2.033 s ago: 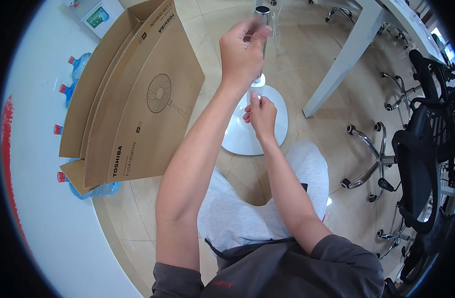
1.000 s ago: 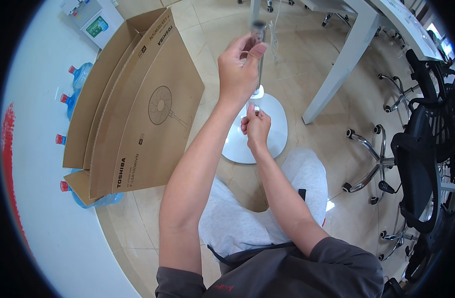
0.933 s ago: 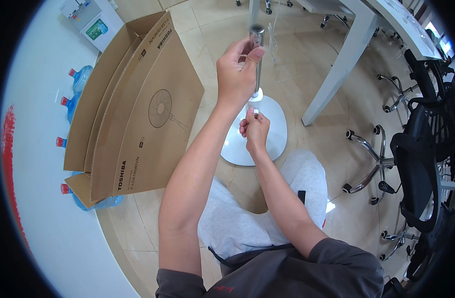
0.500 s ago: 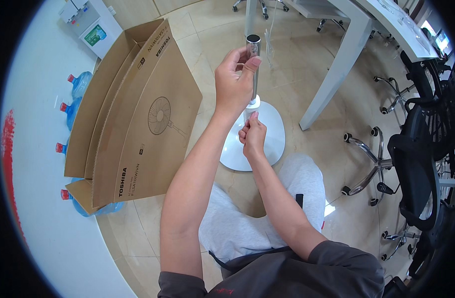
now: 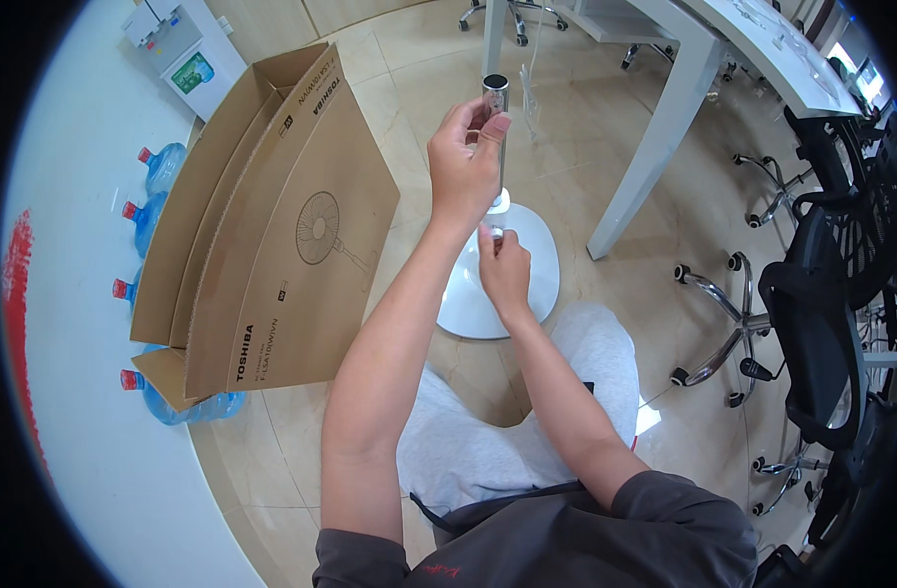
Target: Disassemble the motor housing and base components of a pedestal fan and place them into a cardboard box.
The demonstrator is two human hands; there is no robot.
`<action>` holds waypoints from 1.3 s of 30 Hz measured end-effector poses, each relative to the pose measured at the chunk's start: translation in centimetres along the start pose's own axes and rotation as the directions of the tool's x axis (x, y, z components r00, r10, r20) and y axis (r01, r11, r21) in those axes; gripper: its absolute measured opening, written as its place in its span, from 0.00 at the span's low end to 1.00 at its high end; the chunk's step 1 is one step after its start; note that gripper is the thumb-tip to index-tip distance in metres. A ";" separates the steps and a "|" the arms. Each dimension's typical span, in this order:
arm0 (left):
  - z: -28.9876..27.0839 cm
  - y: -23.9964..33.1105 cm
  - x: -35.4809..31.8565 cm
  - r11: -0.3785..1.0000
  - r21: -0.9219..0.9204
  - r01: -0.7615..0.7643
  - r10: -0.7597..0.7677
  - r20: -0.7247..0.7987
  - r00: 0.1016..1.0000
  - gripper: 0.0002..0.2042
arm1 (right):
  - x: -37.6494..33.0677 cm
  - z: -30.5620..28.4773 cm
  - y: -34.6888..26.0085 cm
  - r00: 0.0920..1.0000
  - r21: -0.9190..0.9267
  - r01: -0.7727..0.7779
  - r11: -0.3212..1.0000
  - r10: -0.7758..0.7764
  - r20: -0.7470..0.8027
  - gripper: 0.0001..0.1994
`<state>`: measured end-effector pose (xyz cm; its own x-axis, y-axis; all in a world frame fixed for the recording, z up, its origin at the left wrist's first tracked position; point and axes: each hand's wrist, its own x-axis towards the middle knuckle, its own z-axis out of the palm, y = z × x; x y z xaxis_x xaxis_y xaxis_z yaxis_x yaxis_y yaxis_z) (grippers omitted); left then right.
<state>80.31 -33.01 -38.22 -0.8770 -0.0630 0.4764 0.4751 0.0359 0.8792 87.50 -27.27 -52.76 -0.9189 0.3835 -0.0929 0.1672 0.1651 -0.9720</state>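
Observation:
A shiny metal pole [image 5: 496, 90] stands upright on a rounded white fan base [image 5: 536, 269] on the floor in front of me. My left hand [image 5: 462, 169] is closed around the pole's upper part, just below its dark top end. Lower down, my right hand [image 5: 507, 272] is closed at the near side of the white collar [image 5: 499, 204], where the pole meets the base. Its thumb points up and its bent fingers are on a small white part, perhaps a knob, mostly covered by the fingers.
To the left stands an open cardboard box [image 5: 291, 245] printed with a fan drawing. Behind it are blue water bottles [image 5: 164, 169] and a white water dispenser [image 5: 186, 54]. A white table leg [image 5: 654, 157] and black office chairs [image 5: 811, 304] are on the right.
My right hand has turned at the collar, its thumb and fingers shifting around the small part. My left hand keeps its hold on the pole. The view has shifted slightly.

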 end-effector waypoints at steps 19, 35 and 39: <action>0.1 0.0 0.0 0.991 -0.074 -0.109 0.105 -0.054 0.993 0.15 | 0.4 0.4 0.1 0.919 0.621 -0.390 0.681 0.245 0.308 0.20; 0.4 -0.6 -0.2 0.984 -0.106 -0.144 0.134 -0.096 0.986 0.14 | 1.5 0.9 0.2 0.964 0.451 -0.262 0.853 0.209 0.164 0.20; 0.4 -0.5 -0.2 0.987 -0.078 -0.137 0.129 -0.104 0.986 0.14 | 1.1 0.7 -0.3 0.952 0.513 -0.304 0.802 0.242 0.186 0.19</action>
<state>80.21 -32.60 -38.80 -0.7962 -0.1614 0.5831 0.5950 -0.0340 0.8030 86.14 -27.56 -52.70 -0.9012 0.2358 -0.3637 0.2301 -0.4508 -0.8625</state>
